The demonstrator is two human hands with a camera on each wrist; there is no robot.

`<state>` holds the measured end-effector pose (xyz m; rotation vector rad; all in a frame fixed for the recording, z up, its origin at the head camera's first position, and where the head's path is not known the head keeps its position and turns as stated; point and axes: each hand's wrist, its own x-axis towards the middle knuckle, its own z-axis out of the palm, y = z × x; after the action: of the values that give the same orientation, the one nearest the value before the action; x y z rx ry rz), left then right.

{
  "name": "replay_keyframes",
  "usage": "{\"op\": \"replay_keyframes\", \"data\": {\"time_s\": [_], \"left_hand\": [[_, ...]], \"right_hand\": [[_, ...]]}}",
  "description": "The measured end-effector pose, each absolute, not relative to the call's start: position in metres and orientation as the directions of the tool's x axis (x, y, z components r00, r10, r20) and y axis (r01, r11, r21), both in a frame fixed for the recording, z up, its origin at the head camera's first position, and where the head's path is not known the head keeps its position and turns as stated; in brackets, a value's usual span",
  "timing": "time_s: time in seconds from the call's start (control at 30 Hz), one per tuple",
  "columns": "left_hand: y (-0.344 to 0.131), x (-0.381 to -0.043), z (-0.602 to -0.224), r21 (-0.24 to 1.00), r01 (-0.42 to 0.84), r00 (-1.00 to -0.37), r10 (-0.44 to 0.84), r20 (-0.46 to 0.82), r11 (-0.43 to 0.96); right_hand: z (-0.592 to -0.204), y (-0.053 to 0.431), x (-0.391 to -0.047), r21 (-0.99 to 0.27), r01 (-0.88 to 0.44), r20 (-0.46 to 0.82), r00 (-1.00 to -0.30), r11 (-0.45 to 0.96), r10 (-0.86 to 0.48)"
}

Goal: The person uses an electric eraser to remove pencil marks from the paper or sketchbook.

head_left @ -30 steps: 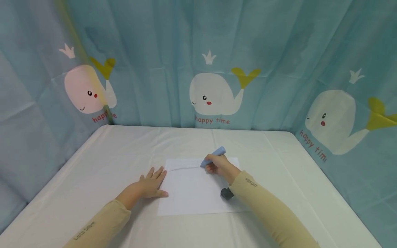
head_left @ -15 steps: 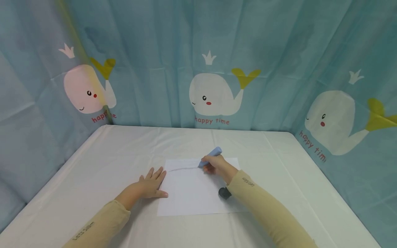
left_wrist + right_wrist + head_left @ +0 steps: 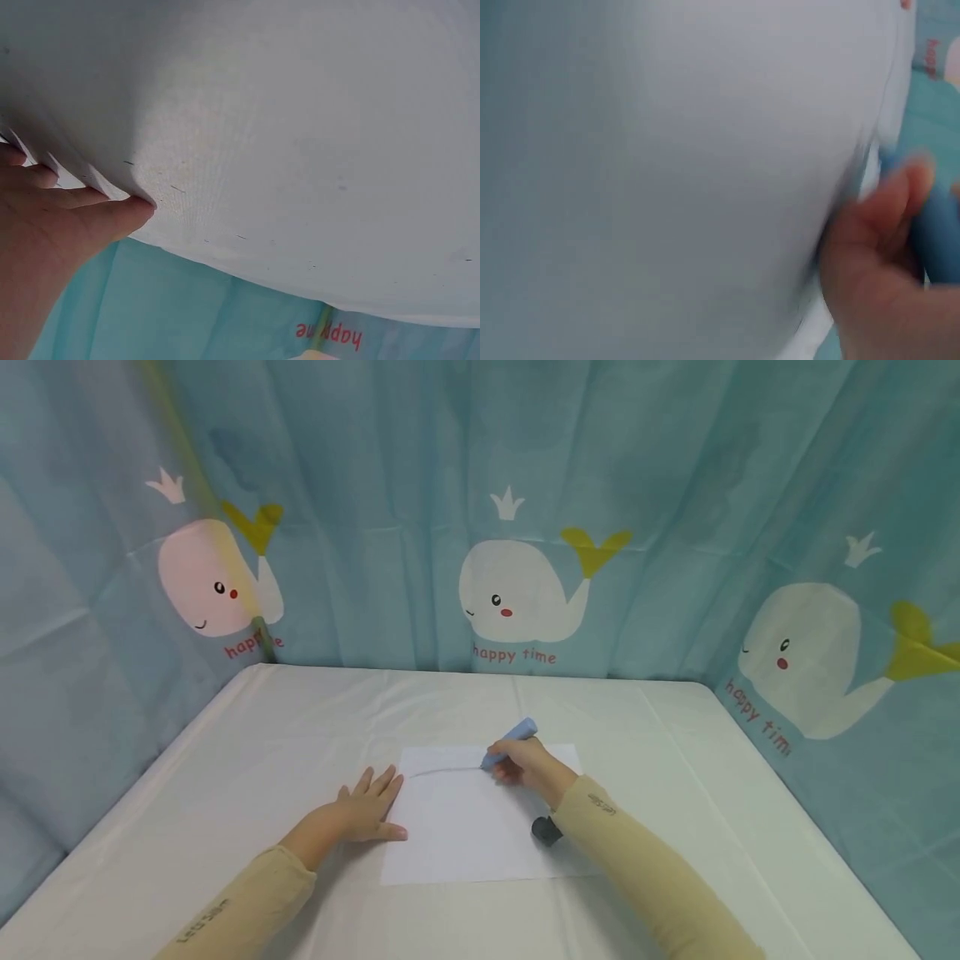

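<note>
My right hand (image 3: 528, 764) pinches a thick light-blue marker (image 3: 517, 735) with a small dark tip. The tip meets the white sheet of paper (image 3: 450, 839) at the right end of a thin, slightly curved line (image 3: 442, 769) across its upper part. In the right wrist view the blurred marker (image 3: 937, 232) slants past thumb and fingers. Spread out flat, my left hand (image 3: 363, 810) rests at the paper's left edge, thumb and fingertips right at the sheet. The left wrist view shows these fingers (image 3: 112, 221) straight on the white surface.
A white cloth covers the table (image 3: 300, 718). Blue curtains (image 3: 375, 585) with whale prints stand along the back and both sides. A black round object (image 3: 546, 831) shows beside my right sleeve (image 3: 637, 860), over the paper's lower right.
My right hand and the marker have shifted slightly left, mostly in the first half second. The left hand stays in place, and the line looks much the same.
</note>
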<state>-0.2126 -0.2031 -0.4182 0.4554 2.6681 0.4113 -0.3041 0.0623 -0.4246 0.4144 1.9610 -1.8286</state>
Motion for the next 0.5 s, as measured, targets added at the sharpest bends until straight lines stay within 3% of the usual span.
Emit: {"op": "replay_keyframes", "data": {"time_s": [0.33,0.5], "left_hand": [[-0.2026,-0.2103,-0.4126,0.366,0.245,-0.862,0.374,-0.341,0.898],[-0.2034,-0.2099,-0.4138,0.37,0.247,-0.862,0.378,-0.338,0.896]], "right_hand": [[-0.4262,0.0639,-0.306,-0.876,0.473,-0.48,-0.875,0.097,-0.062],[-0.4237,0.0635,-0.3035,-0.882,0.469,-0.471,-0.88,0.035,-0.066]]}}
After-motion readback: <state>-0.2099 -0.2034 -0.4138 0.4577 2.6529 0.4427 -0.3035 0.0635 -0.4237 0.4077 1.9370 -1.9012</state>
